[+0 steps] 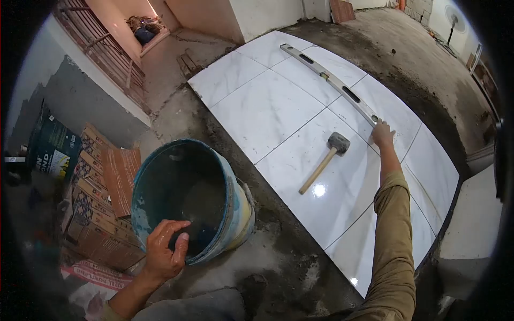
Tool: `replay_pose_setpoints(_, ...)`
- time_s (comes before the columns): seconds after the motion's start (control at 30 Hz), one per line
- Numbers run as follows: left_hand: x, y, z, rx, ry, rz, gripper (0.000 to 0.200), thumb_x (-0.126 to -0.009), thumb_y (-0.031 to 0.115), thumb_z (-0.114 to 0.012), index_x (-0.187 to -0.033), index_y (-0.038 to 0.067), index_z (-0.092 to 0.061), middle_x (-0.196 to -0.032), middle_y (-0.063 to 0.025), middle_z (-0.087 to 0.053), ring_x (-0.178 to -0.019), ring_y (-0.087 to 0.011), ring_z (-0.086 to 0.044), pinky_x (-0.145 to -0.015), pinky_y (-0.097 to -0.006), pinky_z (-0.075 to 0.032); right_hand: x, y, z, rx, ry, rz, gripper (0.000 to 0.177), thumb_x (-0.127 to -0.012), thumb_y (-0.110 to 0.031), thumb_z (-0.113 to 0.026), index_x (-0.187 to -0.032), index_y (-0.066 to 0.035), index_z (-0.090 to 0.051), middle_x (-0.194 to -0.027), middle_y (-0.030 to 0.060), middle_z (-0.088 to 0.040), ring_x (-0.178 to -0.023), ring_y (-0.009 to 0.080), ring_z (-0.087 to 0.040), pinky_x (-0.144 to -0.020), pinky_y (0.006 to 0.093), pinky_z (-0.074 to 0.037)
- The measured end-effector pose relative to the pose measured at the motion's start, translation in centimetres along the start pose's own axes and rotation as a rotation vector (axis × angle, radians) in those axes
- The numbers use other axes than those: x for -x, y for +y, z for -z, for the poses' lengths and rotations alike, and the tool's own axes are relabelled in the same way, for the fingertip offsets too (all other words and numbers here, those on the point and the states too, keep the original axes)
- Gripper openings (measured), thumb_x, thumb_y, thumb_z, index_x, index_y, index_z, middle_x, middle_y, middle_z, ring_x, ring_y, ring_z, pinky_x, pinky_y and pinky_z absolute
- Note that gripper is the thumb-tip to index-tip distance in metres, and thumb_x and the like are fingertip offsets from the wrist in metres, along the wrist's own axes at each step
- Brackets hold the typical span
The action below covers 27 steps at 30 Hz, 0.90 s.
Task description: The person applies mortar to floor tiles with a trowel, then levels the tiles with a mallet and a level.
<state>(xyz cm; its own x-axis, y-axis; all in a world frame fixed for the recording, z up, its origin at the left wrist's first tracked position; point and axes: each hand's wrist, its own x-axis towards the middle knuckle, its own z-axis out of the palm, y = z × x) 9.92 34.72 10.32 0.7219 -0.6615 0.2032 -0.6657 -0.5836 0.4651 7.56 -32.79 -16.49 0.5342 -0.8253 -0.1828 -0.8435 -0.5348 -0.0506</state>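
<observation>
My left hand [166,250] hangs over the near rim of a large blue-green bucket [231,206]. Its thumb and forefinger are apart, with nothing between them, and the skin looks wet. Murky water [201,206] shows inside the bucket. Stretched far forward, my right hand [383,135] grips the near end of a long silver spirit level [340,83], which lies flat across white marbled floor tiles [278,101]. A rubber mallet [321,166] with a black head and wooden handle rests on the tiles, left of my right forearm.
Stacked cardboard boxes [99,214], a dark green pail [56,144] and a red-and-white cement bag [96,281] stand on the left. Bare concrete [407,32] lies beyond the tiles. A standing fan [454,21] is at the far right, and a barred metal gate [101,45] at upper left.
</observation>
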Motion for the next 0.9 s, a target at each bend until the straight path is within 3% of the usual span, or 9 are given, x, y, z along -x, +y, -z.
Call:
replay_pose_setpoints(0.13,0.4,-0.1,-0.7,0.081,-0.089,0.130,0.019,-0.086,0.007,-0.060,-0.101,-0.002,-0.067,-0.088,-0.0180,-0.066,-0.083,-0.0316,-0.065,-0.077,-0.0366,-0.051,4.6,0.2,2.1,0.079,0.086,0.042,0.059,-0.082,-0.028,-0.065,-0.135,-0.009,-0.047,-0.140,0.0151,-0.046,-0.132,0.0321,-0.044,-0.107,0.0621,-0.034)
replay_pose_setpoints(0.33,0.8,0.5,-1.0,0.085,-0.069,0.127,0.019,-0.086,0.009,-0.061,-0.101,-0.002,-0.068,-0.089,-0.0166,-0.068,-0.082,-0.0268,-0.067,-0.076,-0.0338,-0.051,6.7,1.5,3.2,0.188,0.022,0.189,0.071,-0.081,-0.043,-0.071,-0.137,-0.009,-0.046,-0.136,0.0135,-0.053,-0.131,0.0315,-0.046,-0.107,0.0602,-0.034)
replay_pose_setpoints(0.47,0.7,0.2,-0.8,0.104,-0.093,0.196,0.020,-0.087,0.009,-0.061,-0.102,-0.002,-0.068,-0.090,-0.0151,-0.068,-0.079,-0.0220,-0.065,-0.075,-0.0314,-0.051,5.8,1.3,0.8,-0.074,0.165,0.120,0.066,-0.080,-0.043,-0.071,-0.131,-0.009,-0.051,-0.124,0.0147,-0.061,-0.123,0.0307,-0.054,-0.106,0.0642,-0.032)
replay_pose_setpoints(0.53,0.8,-0.2,-0.5,0.100,-0.121,0.229,0.020,-0.087,0.010,-0.061,-0.102,-0.002,-0.068,-0.090,-0.0146,-0.069,-0.078,-0.0202,-0.065,-0.074,-0.0307,-0.051,4.3,1.3,-1.0,-0.087,0.068,0.090,0.069,-0.078,-0.042,-0.073,-0.132,-0.006,-0.049,-0.121,0.0164,-0.063,-0.114,0.0324,-0.061,-0.106,0.0595,-0.034)
replay_pose_setpoints(0.6,0.9,-0.2,-0.7,0.135,-0.108,0.222,0.021,-0.087,0.010,-0.062,-0.103,-0.002,-0.068,-0.088,-0.0123,-0.069,-0.078,-0.0167,-0.063,-0.074,-0.0295,-0.050,2.9,1.8,-3.7,-0.182,0.194,0.111,0.063,-0.076,-0.040,-0.074,-0.123,-0.002,-0.056,-0.114,0.0195,-0.066,-0.107,0.0333,-0.065,-0.099,0.0517,-0.044)
replay_pose_setpoints(0.7,1.1,-0.1,-0.7,0.168,-0.108,0.251,0.020,-0.087,0.009,-0.061,-0.102,-0.002,-0.068,-0.084,-0.0102,-0.069,-0.077,-0.0146,-0.063,-0.073,-0.0290,-0.050,9.2,0.7,3.7,-0.248,0.030,0.232,0.043,-0.078,-0.027,-0.072,-0.107,0.003,-0.062,-0.104,0.0192,-0.068,-0.098,0.0300,-0.067,-0.081,0.0429,-0.054)
replay_pose_setpoints(0.73,1.0,-0.3,-0.8,0.178,-0.114,0.243,0.020,-0.087,0.009,-0.061,-0.102,-0.002,-0.068,-0.084,-0.0102,-0.069,-0.077,-0.0146,-0.063,-0.073,-0.0290,-0.050,8.1,1.2,4.4,-0.526,-0.327,0.217,0.033,-0.078,-0.025,-0.072,-0.095,0.002,-0.068,-0.086,0.0120,-0.067,-0.079,0.0204,-0.067,-0.069,0.0375,-0.055)
replay_pose_setpoints(0.8,1.1,-0.6,-1.1,0.179,-0.084,0.263,0.021,-0.086,0.009,-0.061,-0.102,-0.002,-0.069,-0.081,-0.0089,-0.068,-0.076,-0.0136,-0.063,-0.072,-0.0286,-0.050,11.9,2.6,6.7,-1.096,-0.540,0.208,0.029,-0.081,-0.023,-0.070,-0.094,0.002,-0.068,-0.077,0.0068,-0.063,-0.067,0.0137,-0.060,-0.065,0.0313,-0.054)
replay_pose_setpoints(0.9,1.1,0.2,-0.9,0.153,-0.047,0.218,0.020,-0.086,0.009,-0.061,-0.101,-0.001,-0.068,-0.081,-0.0092,-0.069,-0.075,-0.0144,-0.064,-0.072,-0.0287,-0.050,17.1,4.6,6.9,-1.441,-0.544,0.366,0.022,-0.088,-0.018,-0.063,-0.091,0.003,-0.067,-0.079,0.0065,-0.064,-0.065,0.0133,-0.059,-0.068,0.0297,-0.053)
